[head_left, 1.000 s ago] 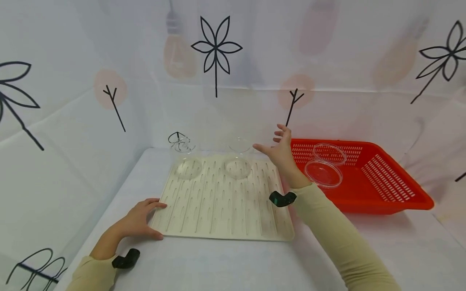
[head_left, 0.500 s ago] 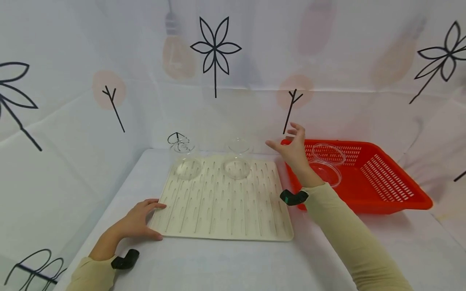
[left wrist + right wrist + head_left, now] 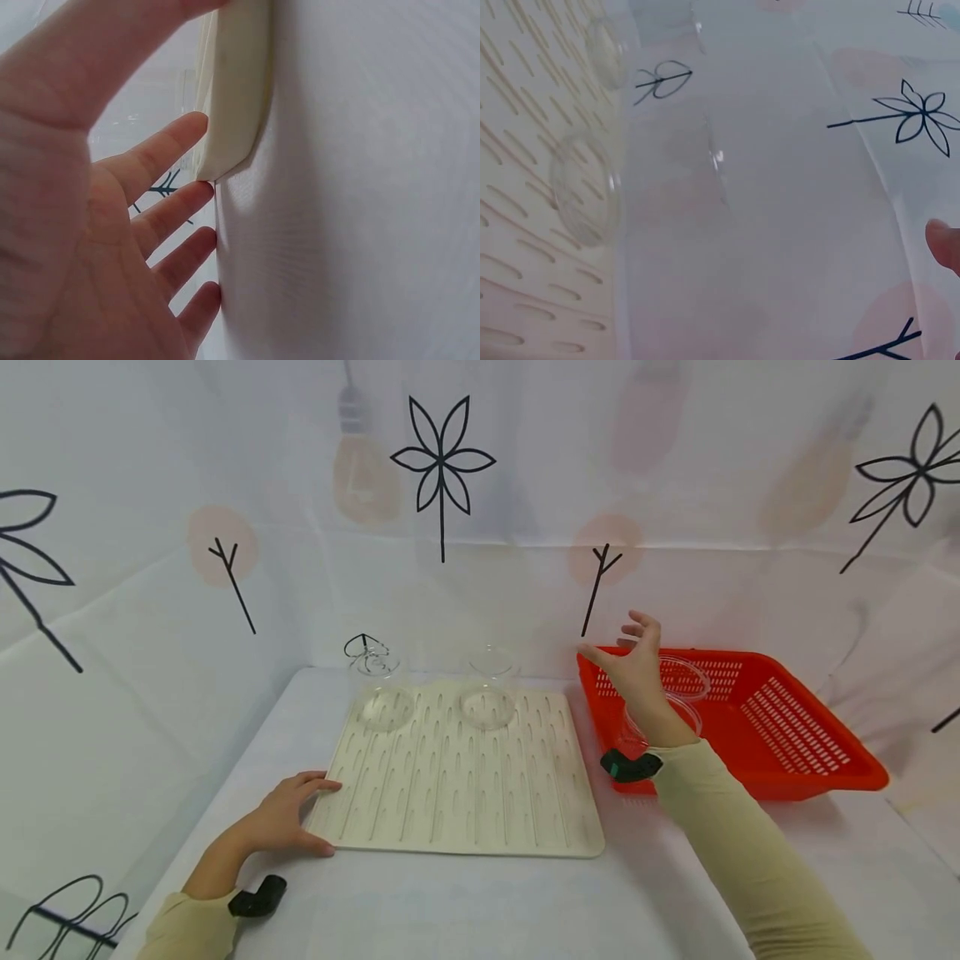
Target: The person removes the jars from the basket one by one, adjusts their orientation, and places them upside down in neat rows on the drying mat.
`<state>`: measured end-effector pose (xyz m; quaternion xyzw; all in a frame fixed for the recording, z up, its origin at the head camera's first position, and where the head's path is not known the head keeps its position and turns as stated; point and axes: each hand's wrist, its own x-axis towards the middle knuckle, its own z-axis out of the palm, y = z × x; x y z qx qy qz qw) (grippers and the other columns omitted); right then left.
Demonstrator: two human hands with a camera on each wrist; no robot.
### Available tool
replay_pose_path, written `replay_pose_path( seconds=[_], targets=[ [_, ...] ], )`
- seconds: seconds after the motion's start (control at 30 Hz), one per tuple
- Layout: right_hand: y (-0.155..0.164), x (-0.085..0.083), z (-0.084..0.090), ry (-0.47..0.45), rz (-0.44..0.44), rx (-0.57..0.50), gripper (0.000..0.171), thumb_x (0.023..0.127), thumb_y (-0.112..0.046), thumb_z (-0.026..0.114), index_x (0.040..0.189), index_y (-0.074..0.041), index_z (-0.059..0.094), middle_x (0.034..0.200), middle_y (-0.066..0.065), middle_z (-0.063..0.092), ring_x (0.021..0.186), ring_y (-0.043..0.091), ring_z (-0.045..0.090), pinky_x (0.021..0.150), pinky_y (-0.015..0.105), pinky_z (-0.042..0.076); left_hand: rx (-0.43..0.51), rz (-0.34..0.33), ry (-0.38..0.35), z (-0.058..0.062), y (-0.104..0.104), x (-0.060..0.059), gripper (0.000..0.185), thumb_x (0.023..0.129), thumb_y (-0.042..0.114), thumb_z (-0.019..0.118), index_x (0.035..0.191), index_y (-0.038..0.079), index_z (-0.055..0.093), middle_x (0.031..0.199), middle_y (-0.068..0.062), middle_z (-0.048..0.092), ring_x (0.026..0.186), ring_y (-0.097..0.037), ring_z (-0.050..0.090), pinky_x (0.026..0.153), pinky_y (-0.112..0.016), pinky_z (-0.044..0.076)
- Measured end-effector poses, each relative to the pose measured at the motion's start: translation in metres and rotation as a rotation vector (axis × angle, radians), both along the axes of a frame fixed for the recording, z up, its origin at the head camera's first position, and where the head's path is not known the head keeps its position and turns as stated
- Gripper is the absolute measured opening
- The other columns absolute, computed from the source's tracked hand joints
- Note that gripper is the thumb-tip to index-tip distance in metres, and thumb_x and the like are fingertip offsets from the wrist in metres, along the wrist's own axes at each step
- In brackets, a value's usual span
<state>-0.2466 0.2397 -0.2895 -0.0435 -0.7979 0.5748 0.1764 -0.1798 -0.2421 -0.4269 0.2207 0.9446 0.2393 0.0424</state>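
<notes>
A cream ridged drying mat (image 3: 457, 777) lies on the white table. Two clear glass cups (image 3: 386, 693) (image 3: 489, 689) stand upside down along its far edge; both also show in the right wrist view (image 3: 585, 187). My left hand (image 3: 288, 814) rests with relaxed fingers on the mat's near left corner (image 3: 236, 97). My right hand (image 3: 637, 668) hovers with spread fingers, holding nothing, over the left end of a red slotted basket (image 3: 757, 735). Clear round containers (image 3: 682, 681) lie in the basket, partly hidden behind that hand.
White cloth printed with black flowers and bulbs hangs behind and at both sides (image 3: 442, 468). The basket stands right of the mat, close to the table's right side. Bare tabletop (image 3: 487, 902) runs in front of the mat.
My right hand has moved rightward from above the mat's far right corner to above the basket's left end. The left hand and the cups have stayed put.
</notes>
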Motion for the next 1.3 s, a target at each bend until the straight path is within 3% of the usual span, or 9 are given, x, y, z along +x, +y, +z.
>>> replay_pose_path(
  seconds=[0.3,0.63,1.3],
  targets=[
    [0.027,0.005,0.005,0.013,-0.041,0.035,0.093,0.078,-0.040,0.073,0.144,-0.017,0.011,0.142,0.013,0.023,0.127,0.029,0.030,0.098,0.042,0.037,0.010,-0.002,-0.008,0.001,0.001,0.001,0.089,0.053,0.051,0.085,0.124,0.007,0.055,0.133,-0.027,0.039,0.120,-0.047,0.034,0.092,-0.062,0.032],
    [0.046,0.010,0.003,-0.052,-0.091,0.054,0.097,0.076,-0.049,0.070,0.145,-0.021,0.007,0.145,0.010,0.020,0.130,0.028,0.027,0.099,0.042,0.038,0.006,-0.006,-0.002,-0.003,-0.001,-0.001,0.090,0.053,0.054,0.084,0.125,0.009,0.054,0.134,-0.025,0.039,0.120,-0.046,0.034,0.092,-0.062,0.032],
    [0.084,0.014,-0.007,-0.093,-0.133,0.080,0.092,0.081,-0.045,0.066,0.145,-0.020,0.005,0.146,0.013,0.017,0.130,0.031,0.026,0.101,0.042,0.036,0.012,-0.012,0.007,-0.002,0.000,-0.001,0.089,0.054,0.052,0.085,0.125,0.007,0.054,0.133,-0.027,0.039,0.120,-0.047,0.034,0.092,-0.062,0.032]
  ],
)
